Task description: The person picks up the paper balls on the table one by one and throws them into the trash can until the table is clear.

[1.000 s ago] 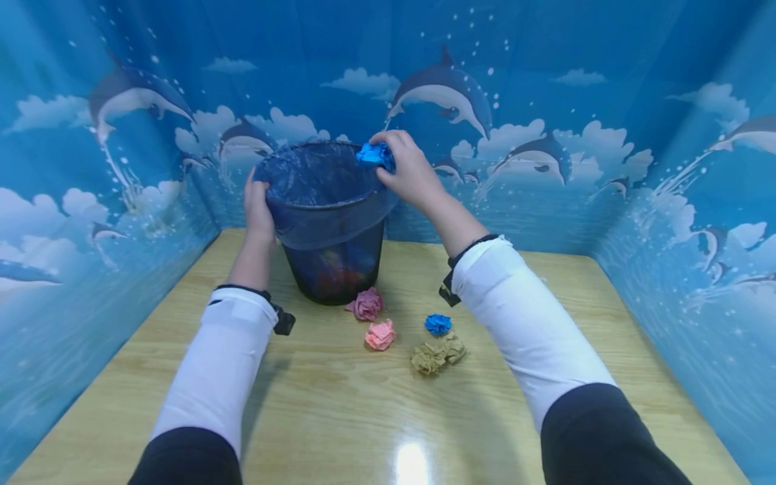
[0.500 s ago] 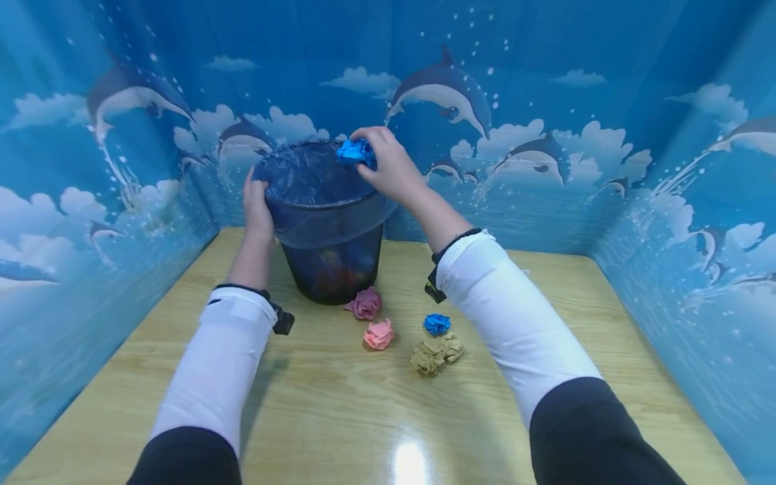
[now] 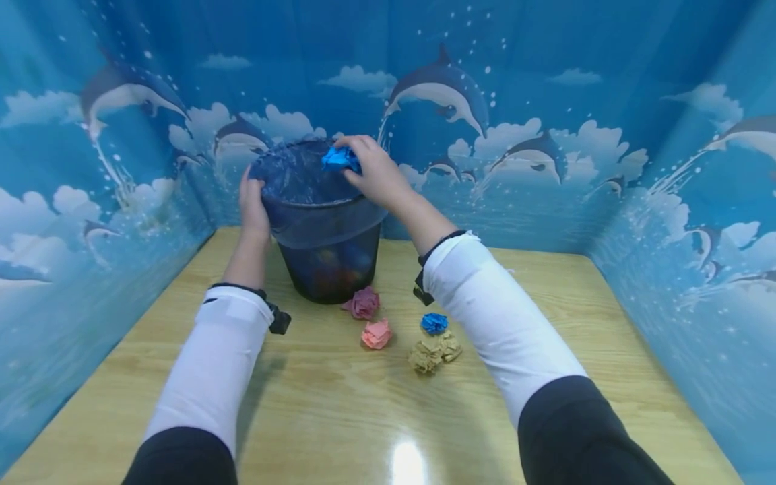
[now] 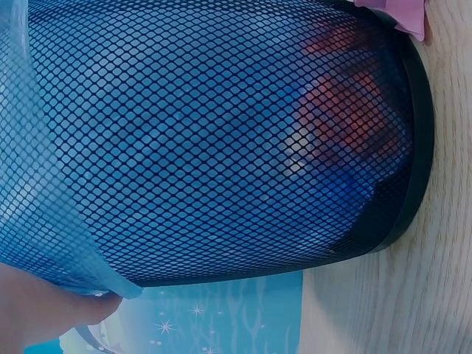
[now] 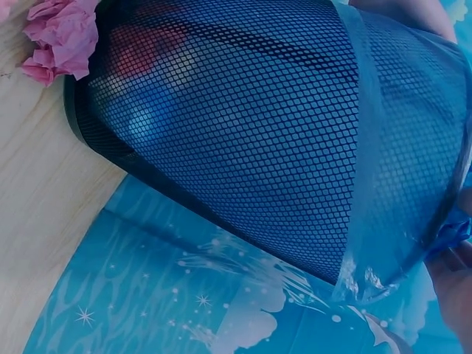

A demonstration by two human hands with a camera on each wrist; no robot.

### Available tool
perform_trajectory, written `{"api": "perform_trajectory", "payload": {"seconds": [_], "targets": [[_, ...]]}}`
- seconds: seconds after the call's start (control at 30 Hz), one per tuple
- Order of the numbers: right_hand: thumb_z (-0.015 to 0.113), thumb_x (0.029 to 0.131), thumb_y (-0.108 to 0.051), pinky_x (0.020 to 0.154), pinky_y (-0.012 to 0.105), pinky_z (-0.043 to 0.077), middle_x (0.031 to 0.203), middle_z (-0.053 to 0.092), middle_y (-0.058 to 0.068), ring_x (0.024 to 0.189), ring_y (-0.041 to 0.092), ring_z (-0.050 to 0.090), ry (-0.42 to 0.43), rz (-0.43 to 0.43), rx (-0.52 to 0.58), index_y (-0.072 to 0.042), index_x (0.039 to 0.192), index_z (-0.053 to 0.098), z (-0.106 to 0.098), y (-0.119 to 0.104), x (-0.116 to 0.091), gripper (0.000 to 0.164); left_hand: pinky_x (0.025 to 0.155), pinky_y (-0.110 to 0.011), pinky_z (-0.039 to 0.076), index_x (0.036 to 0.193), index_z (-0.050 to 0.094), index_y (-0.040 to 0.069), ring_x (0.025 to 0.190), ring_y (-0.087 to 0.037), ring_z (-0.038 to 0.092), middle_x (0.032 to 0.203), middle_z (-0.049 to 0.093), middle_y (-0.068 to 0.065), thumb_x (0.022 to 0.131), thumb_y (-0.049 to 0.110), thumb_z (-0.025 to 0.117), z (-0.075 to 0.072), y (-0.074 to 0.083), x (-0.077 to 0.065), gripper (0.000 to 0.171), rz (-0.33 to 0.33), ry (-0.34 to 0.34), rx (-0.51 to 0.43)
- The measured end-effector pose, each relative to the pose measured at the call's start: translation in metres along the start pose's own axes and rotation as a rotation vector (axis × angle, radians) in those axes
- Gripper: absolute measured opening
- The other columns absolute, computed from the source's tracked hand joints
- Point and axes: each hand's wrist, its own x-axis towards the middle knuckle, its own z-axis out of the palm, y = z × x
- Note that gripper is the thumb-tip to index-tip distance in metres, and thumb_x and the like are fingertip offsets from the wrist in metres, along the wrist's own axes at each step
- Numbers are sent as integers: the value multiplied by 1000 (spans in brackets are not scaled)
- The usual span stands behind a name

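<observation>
My left hand (image 3: pixel 253 205) grips the left rim of a black mesh wastebasket (image 3: pixel 330 269), thumb toward the inside. A translucent blue bin liner (image 3: pixel 321 225) is folded down over the rim. My right hand (image 3: pixel 378 172) pinches a crumpled blue paper ball (image 3: pixel 339 159) over the right side of the opening. The right wrist view shows that blue paper (image 5: pixel 456 230) at the rim, between the fingers. Through the mesh, red paper (image 4: pixel 343 110) and other coloured lumps show at the bottom. The wastebasket stands upright on the table.
By the wastebasket's base lies a mauve paper ball (image 3: pixel 364 303), with a pink paper ball (image 3: pixel 377 334) in front. Further right are a smaller blue paper ball (image 3: pixel 434 323) and crumpled tan paper (image 3: pixel 426 357). A dolphin-print curtain (image 3: pixel 527 81) surrounds the wooden table (image 3: pixel 327 411).
My right hand has moved left with the blue paper ball, from the right rim to over the opening. My left hand keeps its grip on the rim.
</observation>
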Motion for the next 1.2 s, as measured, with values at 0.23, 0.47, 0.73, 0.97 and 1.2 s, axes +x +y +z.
{"api": "perform_trajectory", "payload": {"seconds": [0.23, 0.47, 0.73, 0.97, 1.2], "targets": [[55, 98, -23, 112, 37, 34, 150, 39, 9, 139, 23, 37, -22, 0, -19, -17, 142, 45, 4, 1, 1, 45, 120, -32, 9, 156, 15, 31, 150, -10, 4, 163, 5, 9, 97, 33, 29, -1, 0, 0, 61, 1, 2, 2], [56, 98, -24, 112, 40, 35, 149, 41, 11, 138, 26, 39, -26, -7, -3, -16, 141, 46, 10, 5, 0, 45, 120, -32, 7, 157, 14, 27, 150, -11, 3, 164, 5, 7, 97, 33, 29, 0, -2, -1, 62, 34, -9, 9], [53, 98, -36, 117, 39, 25, 157, 31, 5, 145, 22, 27, -102, 54, -38, -21, 149, 37, 10, 5, 0, 56, 121, -34, 7, 157, 13, 28, 150, -12, 4, 164, 6, 7, 98, 36, 28, 1, -6, 0, 61, 44, -15, 34], [47, 97, -50, 120, 51, 8, 164, 10, 4, 151, 26, 5, -150, 81, -115, -28, 155, 23, 7, 6, -1, 66, 121, -36, 8, 156, 13, 30, 150, -13, 3, 163, 4, 8, 97, 37, 28, -1, -5, -1, 61, 28, -15, 36], [42, 98, -53, 120, 51, 5, 164, 2, 4, 151, 27, 0, -177, 101, -126, -30, 156, 16, 1, 14, -5, 68, 121, -35, 7, 157, 13, 30, 150, -13, 3, 164, 3, 7, 97, 35, 28, 0, -4, -1, 62, 21, -15, 35]]}}
